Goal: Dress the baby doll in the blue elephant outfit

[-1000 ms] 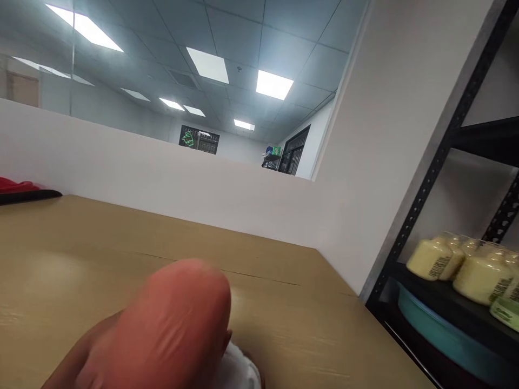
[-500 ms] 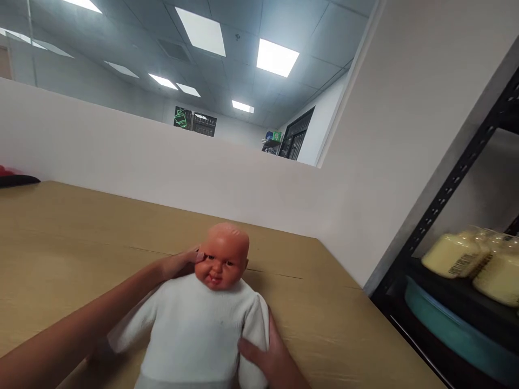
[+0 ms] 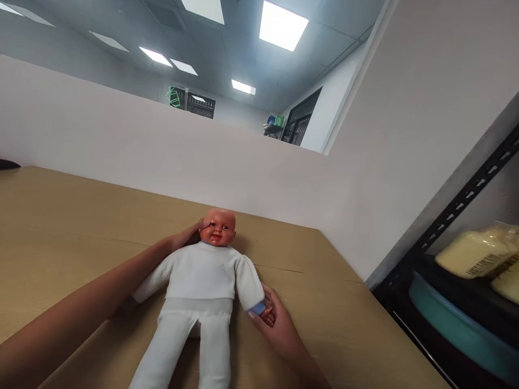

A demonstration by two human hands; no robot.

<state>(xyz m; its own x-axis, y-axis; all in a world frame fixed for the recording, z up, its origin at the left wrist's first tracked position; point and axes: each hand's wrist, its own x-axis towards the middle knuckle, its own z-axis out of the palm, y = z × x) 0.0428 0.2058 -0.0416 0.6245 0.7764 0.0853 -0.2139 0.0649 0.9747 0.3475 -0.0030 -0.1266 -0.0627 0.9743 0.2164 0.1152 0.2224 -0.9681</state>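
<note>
While the doll (image 3: 203,275) lay face-up on the table (image 3: 81,210), I had my left hand (image 3: 188,235) against its head (image 3: 221,229), grip unclear with fingers hidden, right hand (image 3: 279,324) clamped round its cuff (image 3: 258,308), likely mid-positioning, next move calling for steady head support.

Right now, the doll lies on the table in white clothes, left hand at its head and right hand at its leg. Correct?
One slip: the head view shows the right hand at the doll's blue cuff, not its leg. The rest holds: white clothes, on the table, left hand at its head.
</note>
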